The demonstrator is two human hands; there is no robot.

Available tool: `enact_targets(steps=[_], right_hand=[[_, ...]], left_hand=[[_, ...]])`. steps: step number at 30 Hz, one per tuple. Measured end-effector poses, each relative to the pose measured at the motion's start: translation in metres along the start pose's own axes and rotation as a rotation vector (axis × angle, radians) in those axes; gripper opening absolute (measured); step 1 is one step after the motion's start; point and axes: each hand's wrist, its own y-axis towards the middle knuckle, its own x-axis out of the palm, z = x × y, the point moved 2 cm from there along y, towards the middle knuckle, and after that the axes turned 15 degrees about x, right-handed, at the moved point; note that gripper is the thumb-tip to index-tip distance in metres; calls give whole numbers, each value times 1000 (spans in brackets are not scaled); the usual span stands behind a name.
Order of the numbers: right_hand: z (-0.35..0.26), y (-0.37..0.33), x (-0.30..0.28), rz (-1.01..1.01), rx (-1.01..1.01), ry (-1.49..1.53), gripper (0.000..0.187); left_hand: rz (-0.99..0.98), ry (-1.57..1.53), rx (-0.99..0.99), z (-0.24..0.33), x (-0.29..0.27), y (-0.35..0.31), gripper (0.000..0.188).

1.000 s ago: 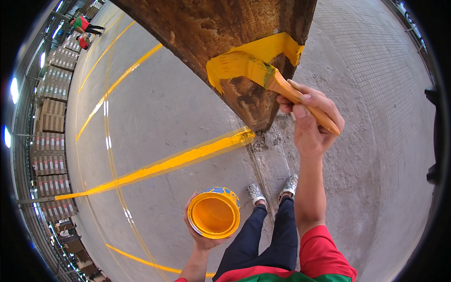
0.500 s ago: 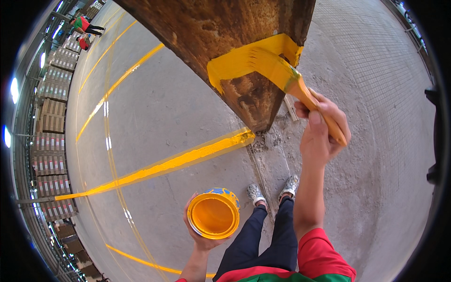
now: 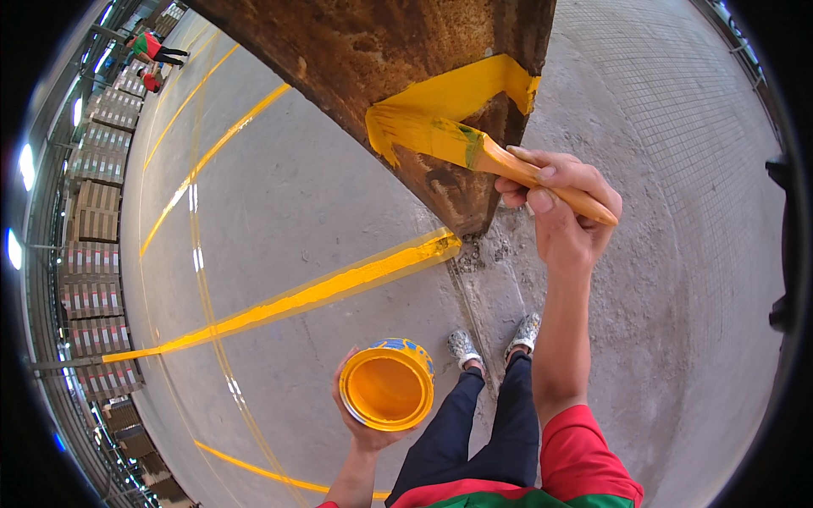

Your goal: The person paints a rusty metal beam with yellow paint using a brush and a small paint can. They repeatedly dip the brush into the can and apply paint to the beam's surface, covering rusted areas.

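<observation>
Right fingers (image 3: 583, 175) around paintbrush handle (image 3: 511, 166)

One fisheye view looks down from the head, close over the rusty beam (image 3: 381, 42). Its far-left rim seems unclear.

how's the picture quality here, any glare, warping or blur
Head view: lights at the left edge glare white; head view: the lowest yellow floor line bends with the fisheye; head view: paintbrush and paint can look fairly sharp.
</observation>
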Motion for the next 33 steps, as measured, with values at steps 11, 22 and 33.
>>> enact_targets(steps=[11, 22, 33], right_hand=[[0, 5, 1, 21, -14, -48, 18], [-4, 4, -1, 12, -20, -9, 19], [-4, 2, -3, 84, -61, -66, 16]], left_hand=[[-15, 35, 4, 1, 0, 0, 133], [-4, 33, 5, 1, 1, -2, 134], [2, 29, 9, 1, 2, 2, 132]])
